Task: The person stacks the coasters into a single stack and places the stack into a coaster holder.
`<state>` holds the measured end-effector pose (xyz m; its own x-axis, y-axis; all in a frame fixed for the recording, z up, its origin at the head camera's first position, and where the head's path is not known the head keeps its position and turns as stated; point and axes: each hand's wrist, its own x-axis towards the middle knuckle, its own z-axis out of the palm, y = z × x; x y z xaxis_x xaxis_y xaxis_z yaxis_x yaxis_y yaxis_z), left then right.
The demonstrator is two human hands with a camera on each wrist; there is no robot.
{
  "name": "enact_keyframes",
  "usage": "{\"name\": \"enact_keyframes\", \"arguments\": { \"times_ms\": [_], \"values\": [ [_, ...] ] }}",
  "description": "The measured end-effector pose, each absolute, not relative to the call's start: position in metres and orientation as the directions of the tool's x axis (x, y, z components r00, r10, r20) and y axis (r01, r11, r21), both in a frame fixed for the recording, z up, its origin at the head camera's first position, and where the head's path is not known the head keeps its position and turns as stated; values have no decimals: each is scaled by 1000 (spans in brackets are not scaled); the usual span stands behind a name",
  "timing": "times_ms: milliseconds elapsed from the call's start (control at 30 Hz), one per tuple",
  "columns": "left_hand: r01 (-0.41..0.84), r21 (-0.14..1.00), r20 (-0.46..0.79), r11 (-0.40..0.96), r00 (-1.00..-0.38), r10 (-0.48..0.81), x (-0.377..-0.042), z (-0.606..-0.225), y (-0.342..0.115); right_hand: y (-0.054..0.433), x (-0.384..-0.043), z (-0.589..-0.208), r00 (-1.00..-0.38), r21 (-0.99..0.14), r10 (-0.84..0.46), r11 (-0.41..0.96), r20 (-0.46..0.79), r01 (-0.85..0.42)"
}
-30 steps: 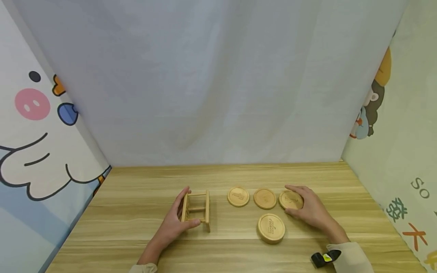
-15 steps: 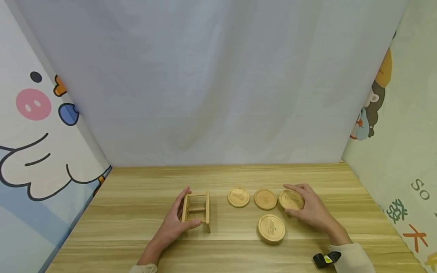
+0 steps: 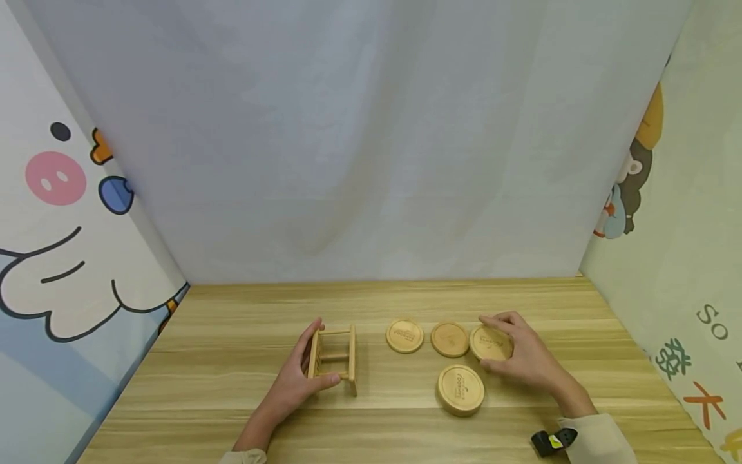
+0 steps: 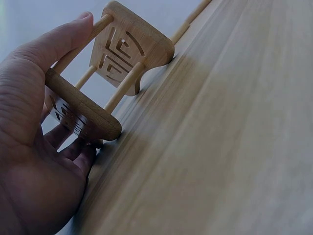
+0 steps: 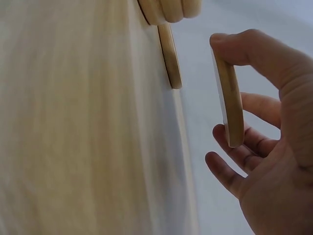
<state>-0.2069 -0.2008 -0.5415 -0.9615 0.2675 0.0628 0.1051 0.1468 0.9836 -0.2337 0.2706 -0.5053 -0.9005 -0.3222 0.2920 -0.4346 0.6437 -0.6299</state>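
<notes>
In the head view my left hand (image 3: 292, 381) holds a small wooden coaster rack (image 3: 352, 361) at its left side, standing on the table. The left wrist view shows the thumb along a rod of the rack (image 4: 132, 46), whose end panels have cut-out patterns. My right hand (image 3: 526, 357) pinches a round wooden coaster (image 3: 489, 343) by its edges. In the right wrist view that coaster (image 5: 230, 100) is raised off the table, between thumb and fingers. Two more coasters, one on the left (image 3: 405, 336) and a middle coaster (image 3: 449, 339), lie flat between the hands.
A stack of coasters (image 3: 460, 388) stands nearer the front, just left of the right hand. On the wooden table (image 3: 232, 361), a black strap-like object (image 3: 551, 442) sits by the right cuff. A pale curtain (image 3: 371, 161) hangs behind the table.
My right hand has lifted its coaster off the table and shifted it slightly left. The left hand and the rack have stayed in place.
</notes>
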Motion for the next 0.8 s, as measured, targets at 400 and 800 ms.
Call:
{"name": "enact_keyframes", "arguments": {
  "times_ms": [400,800],
  "values": [
    [108,984,66,145,-962,267,-207,-542,-201,266,-230,-502,-862,-620,-404,603,305,-502],
    [104,984,63,146,-963,263,-207,-543,-201,260,-228,-502,-835,-616,-459,574,305,-540]
  ]
}}
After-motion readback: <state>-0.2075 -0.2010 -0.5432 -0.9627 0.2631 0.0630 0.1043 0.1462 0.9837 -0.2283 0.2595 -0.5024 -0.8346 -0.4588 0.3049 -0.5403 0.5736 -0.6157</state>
